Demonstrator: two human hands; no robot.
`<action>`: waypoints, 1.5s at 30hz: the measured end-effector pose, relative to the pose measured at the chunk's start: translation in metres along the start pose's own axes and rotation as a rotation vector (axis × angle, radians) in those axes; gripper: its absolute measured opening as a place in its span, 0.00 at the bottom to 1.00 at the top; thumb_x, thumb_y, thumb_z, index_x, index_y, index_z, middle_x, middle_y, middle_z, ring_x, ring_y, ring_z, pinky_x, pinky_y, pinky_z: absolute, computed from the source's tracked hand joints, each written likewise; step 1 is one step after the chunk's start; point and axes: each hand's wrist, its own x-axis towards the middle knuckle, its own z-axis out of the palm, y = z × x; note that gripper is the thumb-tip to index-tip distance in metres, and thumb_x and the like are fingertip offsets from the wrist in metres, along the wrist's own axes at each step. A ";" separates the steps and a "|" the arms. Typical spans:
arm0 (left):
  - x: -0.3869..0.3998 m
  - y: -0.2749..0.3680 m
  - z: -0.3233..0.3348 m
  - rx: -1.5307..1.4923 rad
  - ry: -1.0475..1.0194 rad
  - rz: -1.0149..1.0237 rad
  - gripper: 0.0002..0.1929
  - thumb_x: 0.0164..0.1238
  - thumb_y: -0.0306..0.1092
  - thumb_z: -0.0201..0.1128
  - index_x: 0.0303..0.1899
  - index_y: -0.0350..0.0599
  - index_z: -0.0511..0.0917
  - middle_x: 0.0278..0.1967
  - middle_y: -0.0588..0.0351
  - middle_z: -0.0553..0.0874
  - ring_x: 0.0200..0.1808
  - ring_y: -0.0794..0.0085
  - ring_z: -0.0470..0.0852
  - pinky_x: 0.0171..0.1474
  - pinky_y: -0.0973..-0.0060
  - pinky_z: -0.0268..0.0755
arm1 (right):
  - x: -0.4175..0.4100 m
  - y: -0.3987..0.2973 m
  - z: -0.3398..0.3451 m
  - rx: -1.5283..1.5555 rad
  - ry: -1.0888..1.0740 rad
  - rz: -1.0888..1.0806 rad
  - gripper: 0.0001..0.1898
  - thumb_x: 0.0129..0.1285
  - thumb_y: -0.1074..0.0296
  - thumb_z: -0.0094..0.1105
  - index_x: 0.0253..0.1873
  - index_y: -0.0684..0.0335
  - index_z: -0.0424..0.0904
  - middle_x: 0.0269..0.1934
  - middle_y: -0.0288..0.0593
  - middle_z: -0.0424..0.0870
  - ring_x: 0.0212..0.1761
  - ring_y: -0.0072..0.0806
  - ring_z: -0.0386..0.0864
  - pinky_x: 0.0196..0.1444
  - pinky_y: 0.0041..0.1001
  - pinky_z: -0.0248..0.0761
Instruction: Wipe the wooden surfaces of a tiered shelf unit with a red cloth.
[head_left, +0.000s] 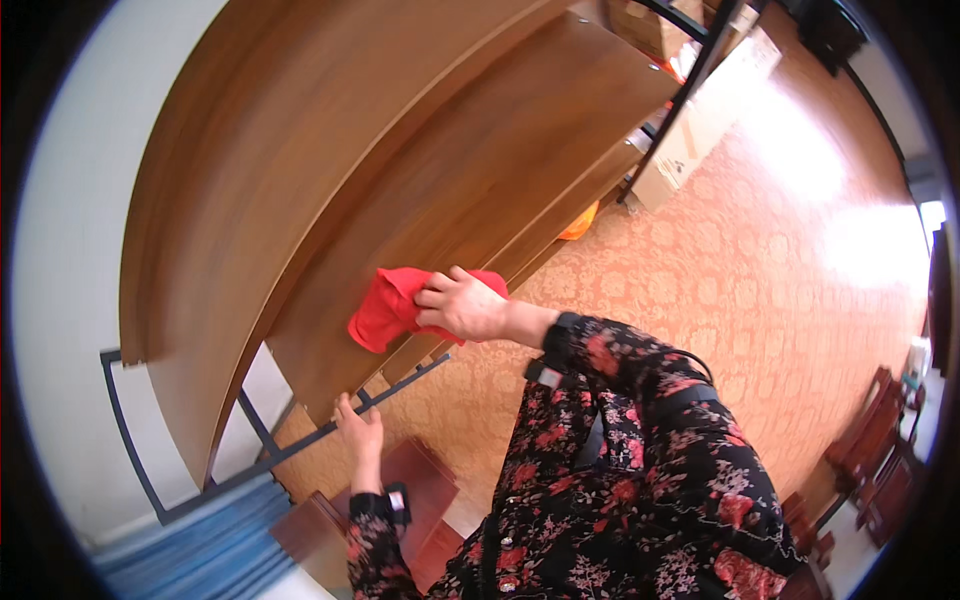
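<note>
My right hand (466, 306) presses a red cloth (386, 307) against a brown wooden shelf board (450, 180), close to the board's front edge. The cloth is bunched under my fingers and spreads out to their left. Lower down, my left hand (361, 429) has its fingers apart at the near end of the same board, beside the dark metal frame (300, 444) of the shelf unit. Nothing shows in that hand; whether its fingertips touch the board I cannot tell.
A higher wooden shelf (247, 187) runs along the white wall. Cardboard boxes (686, 142) stand at the far end, and an orange bag (579, 223) lies under the shelves. Blue curtain-like fabric (202, 540) and reddish wooden furniture (420, 487) are at the near end. The floor is patterned.
</note>
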 end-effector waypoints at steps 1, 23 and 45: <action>-0.007 0.031 0.001 -0.082 0.032 0.146 0.32 0.56 0.30 0.64 0.64 0.37 0.64 0.64 0.37 0.69 0.68 0.45 0.64 0.69 0.57 0.57 | -0.020 -0.005 -0.012 0.052 -0.002 0.076 0.09 0.56 0.61 0.58 0.43 0.45 0.78 0.45 0.29 0.75 0.53 0.32 0.70 0.49 0.36 0.68; 0.042 0.313 0.205 -0.993 -0.963 -0.117 0.23 0.71 0.48 0.58 0.56 0.38 0.74 0.50 0.58 0.81 0.51 0.75 0.78 0.56 0.72 0.70 | -0.265 -0.007 0.081 1.373 0.907 1.410 0.27 0.68 0.66 0.56 0.69 0.57 0.61 0.60 0.52 0.74 0.63 0.37 0.71 0.63 0.32 0.66; 0.228 0.568 0.396 -0.063 0.204 1.138 0.32 0.68 0.54 0.54 0.69 0.51 0.63 0.67 0.34 0.63 0.71 0.41 0.57 0.67 0.45 0.54 | -0.268 0.008 0.246 1.662 0.890 1.578 0.14 0.68 0.74 0.53 0.57 0.65 0.74 0.38 0.35 0.81 0.42 0.19 0.77 0.49 0.20 0.71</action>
